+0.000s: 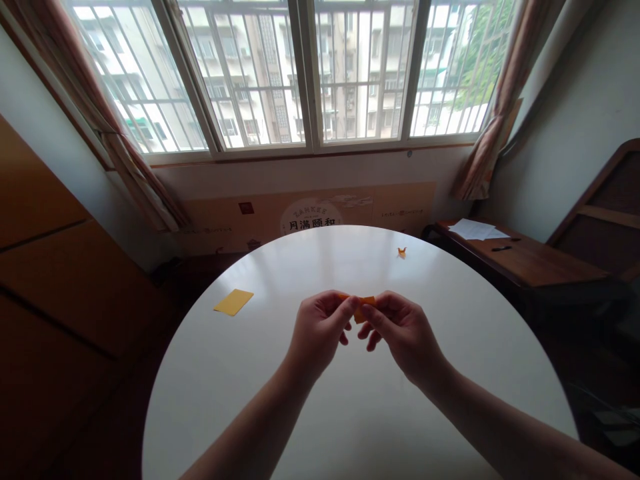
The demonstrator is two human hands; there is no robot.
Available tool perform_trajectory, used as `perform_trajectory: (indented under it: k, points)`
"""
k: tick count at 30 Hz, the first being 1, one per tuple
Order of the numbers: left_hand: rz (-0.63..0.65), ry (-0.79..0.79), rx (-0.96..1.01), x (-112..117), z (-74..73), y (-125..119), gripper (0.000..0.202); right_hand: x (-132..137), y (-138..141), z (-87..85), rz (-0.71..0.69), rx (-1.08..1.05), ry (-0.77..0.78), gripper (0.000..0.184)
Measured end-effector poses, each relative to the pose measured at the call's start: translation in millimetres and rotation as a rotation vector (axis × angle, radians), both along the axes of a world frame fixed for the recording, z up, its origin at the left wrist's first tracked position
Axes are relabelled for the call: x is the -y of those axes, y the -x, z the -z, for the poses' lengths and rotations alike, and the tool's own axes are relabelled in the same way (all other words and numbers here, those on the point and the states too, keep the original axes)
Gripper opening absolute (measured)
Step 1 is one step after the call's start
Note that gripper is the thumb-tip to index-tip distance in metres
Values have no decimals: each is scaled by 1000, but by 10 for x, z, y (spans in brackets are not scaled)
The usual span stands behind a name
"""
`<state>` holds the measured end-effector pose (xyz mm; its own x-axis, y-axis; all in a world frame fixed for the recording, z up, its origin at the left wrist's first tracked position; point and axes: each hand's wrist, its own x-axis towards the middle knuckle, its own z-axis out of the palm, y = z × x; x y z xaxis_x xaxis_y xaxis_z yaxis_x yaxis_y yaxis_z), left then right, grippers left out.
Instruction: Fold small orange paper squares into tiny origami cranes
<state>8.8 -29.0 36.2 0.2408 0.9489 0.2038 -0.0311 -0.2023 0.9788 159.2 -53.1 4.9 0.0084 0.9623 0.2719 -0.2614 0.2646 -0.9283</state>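
Above the middle of a round white table (350, 413), my left hand (317, 333) and my right hand (403, 333) meet fingertip to fingertip. Both pinch a small folded piece of orange paper (364, 305) between thumbs and fingers; most of it is hidden by the fingers. A flat yellow sheet of paper (233, 302) lies on the table to the left of my hands. A tiny folded orange paper figure (402, 251) stands near the table's far right edge.
A dark wooden side table (530, 257) at the right carries white papers (477, 229) and a black pen (501, 249). Wooden cabinets (60, 287) line the left. A barred window (305, 73) with curtains spans the back wall above a printed cardboard panel (310, 213).
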Motion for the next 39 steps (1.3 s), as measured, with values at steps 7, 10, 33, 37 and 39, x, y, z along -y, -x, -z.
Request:
perform_trajectory:
  k: [7,10,33,37,39]
  points:
    - [5,73,85,-19,-7,9,30,8,11,-29,-10,-16,26,29]
    - [-4,73,74,-19,-8,16,33,8,14,-24,-21,-25,30,31]
    - [47,77,-44,-145,117,39,37,-79,8,6,-4,105,81,31]
    - [9,91,-34,-152,77,60,34,-86,-8,9,5,145,62,27]
    - [3,93,-39,-149,50,68,33,-89,-21,-2,7,145,70,27]
